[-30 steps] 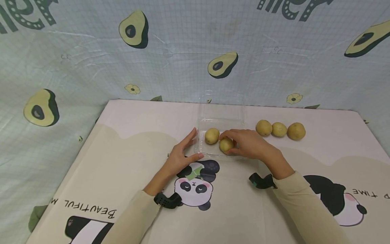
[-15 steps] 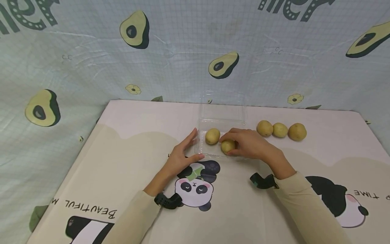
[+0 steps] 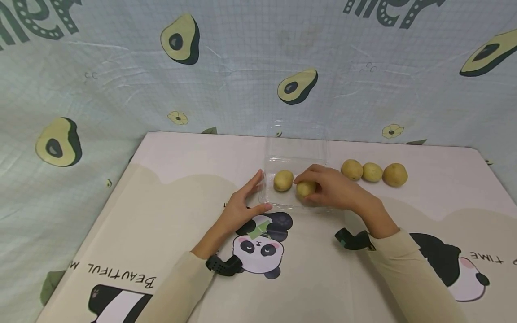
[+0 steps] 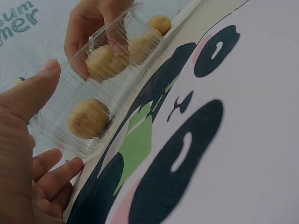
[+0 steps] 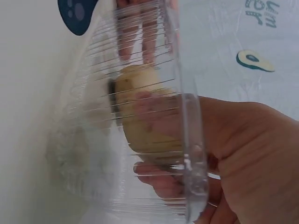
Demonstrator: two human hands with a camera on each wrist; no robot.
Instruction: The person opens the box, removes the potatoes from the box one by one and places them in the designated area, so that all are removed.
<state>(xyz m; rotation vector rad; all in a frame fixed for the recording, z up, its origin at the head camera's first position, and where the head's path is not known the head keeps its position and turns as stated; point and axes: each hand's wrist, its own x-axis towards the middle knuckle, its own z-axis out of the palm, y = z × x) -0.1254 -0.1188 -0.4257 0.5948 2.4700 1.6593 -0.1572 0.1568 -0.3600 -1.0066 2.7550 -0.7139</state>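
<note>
A clear plastic clamshell box (image 3: 278,205) lies open on the table, its lid (image 3: 296,146) tipped back toward the wall. My right hand (image 3: 337,186) reaches inside and grips a potato (image 3: 305,189) between thumb and fingers. Through the ribbed wall in the right wrist view, the held potato (image 5: 140,133) shows with fingertips on it. Another potato (image 3: 283,181) sits in the left part of the box. At the box's left side stands my left hand (image 3: 240,204), thumb and fingers spread and extended; whether it touches the wall is hard to tell.
Right of the box, a row of potatoes (image 3: 372,172) lies on the table. The tablecloth (image 3: 190,215) bears panda prints. Behind the table's far edge hangs a pale cloth (image 3: 238,54) printed with avocados.
My right hand has shifted slightly to the right inside the box with the potato in its grip. The left hand stays beside the box.
</note>
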